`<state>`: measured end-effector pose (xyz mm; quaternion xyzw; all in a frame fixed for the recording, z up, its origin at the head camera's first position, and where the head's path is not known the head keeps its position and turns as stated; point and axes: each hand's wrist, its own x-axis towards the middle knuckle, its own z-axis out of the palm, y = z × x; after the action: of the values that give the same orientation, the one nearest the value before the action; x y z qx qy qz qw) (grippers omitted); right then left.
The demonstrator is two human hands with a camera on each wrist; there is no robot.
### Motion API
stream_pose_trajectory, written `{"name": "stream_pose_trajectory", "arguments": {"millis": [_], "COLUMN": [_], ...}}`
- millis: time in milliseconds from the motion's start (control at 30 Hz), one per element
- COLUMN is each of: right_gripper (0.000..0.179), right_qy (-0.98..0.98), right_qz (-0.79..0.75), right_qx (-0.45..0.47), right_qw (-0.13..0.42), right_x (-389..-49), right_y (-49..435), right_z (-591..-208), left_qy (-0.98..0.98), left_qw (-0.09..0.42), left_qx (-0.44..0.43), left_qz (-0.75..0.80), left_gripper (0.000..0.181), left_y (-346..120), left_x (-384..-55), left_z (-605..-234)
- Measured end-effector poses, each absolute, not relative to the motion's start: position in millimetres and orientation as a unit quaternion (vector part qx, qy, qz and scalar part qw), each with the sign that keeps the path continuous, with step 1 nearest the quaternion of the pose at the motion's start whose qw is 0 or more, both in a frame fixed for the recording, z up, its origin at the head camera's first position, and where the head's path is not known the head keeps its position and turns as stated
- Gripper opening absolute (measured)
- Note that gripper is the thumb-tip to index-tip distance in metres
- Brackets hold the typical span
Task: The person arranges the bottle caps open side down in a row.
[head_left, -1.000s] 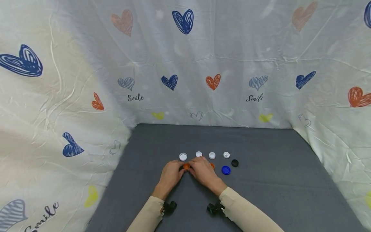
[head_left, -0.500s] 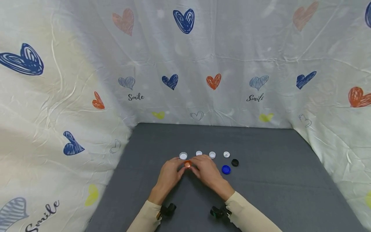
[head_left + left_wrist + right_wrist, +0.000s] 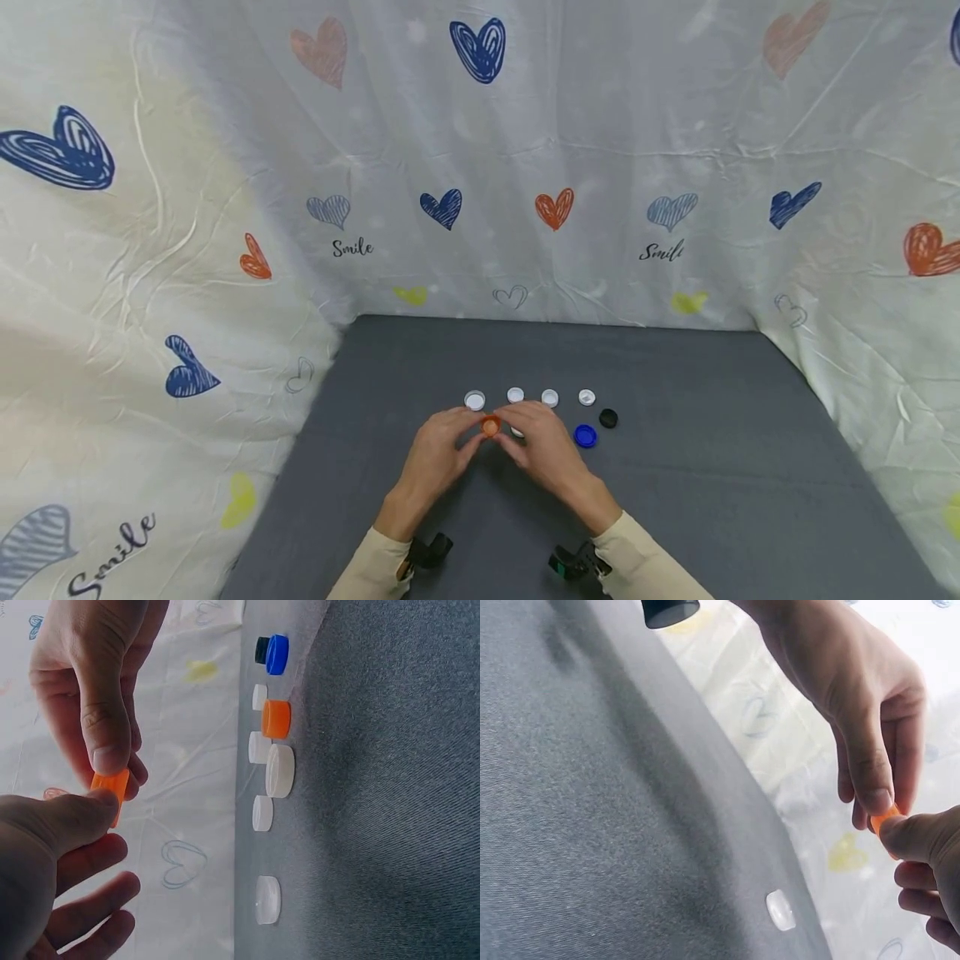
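Note:
An orange bottle cap (image 3: 491,426) is held up off the table between both hands. From the left, my left hand (image 3: 435,454) pinches its edge with thumb and fingertips. My right hand (image 3: 547,450) pinches the opposite edge. Close up in the left wrist view, the thumbs press on the orange cap (image 3: 111,784), and their tips cover part of it. Below the right hand in the head view, a whitish cap (image 3: 517,432) shows in part. A second orange cap (image 3: 276,718) stands on the table in the left wrist view; the right hand hides it in the head view.
Behind the hands, several white caps (image 3: 550,398) form a loose row on the grey cloth. A blue cap (image 3: 586,436) and a black cap (image 3: 608,418) lie to the right. A white patterned curtain (image 3: 510,167) closes off the table's back and sides.
The orange cap has come up from the table between both hands and tilted. The wrists have spread slightly apart, and a whitish cap now shows under the right hand.

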<state>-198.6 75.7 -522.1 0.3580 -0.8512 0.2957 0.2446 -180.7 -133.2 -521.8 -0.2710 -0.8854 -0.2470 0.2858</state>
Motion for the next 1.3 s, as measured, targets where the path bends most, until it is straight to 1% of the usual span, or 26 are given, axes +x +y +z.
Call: {"name": "stream_pose_trajectory", "arguments": {"millis": [167, 267, 600, 833, 1000, 1100, 1300], "right_gripper": [0.033, 0.033, 0.028, 0.026, 0.023, 0.022, 0.028], "right_qy": [-0.844, -0.844, -0.856, -0.861, -0.858, -0.857, -0.848], "right_qz": [0.301, 0.302, 0.316, 0.338, 0.350, 0.351, 0.352], "right_qx": [0.364, 0.364, 0.338, 0.325, 0.328, 0.330, 0.331], "right_qw": [0.254, 0.254, 0.230, 0.197, 0.182, 0.185, 0.218], "right_x": [-194.2, -192.2, -185.6, -182.2, -181.1, -180.6, -181.9], "right_y": [80.1, 82.1, 86.6, 89.8, 90.0, 90.3, 92.7], "right_z": [-524.9, -525.1, -519.4, -517.9, -517.7, -517.8, -518.4], "left_qy": [-0.878, -0.874, -0.851, -0.821, -0.823, -0.826, -0.838], "left_qw": [0.273, 0.273, 0.318, 0.345, 0.346, 0.342, 0.325], "left_qx": [-0.293, -0.301, -0.333, -0.378, -0.374, -0.365, -0.331], "left_qz": [-0.263, -0.266, -0.253, -0.253, -0.253, -0.260, -0.288], "left_gripper": [0.035, 0.036, 0.049, 0.049, 0.048, 0.044, 0.040], "left_y": [-133.4, -133.3, -134.0, -135.0, -135.0, -135.2, -135.6], "left_x": [-177.5, -176.0, -174.7, -175.7, -174.5, -173.7, -171.2], "left_z": [-522.0, -522.9, -526.2, -529.0, -530.4, -531.1, -531.8]}}
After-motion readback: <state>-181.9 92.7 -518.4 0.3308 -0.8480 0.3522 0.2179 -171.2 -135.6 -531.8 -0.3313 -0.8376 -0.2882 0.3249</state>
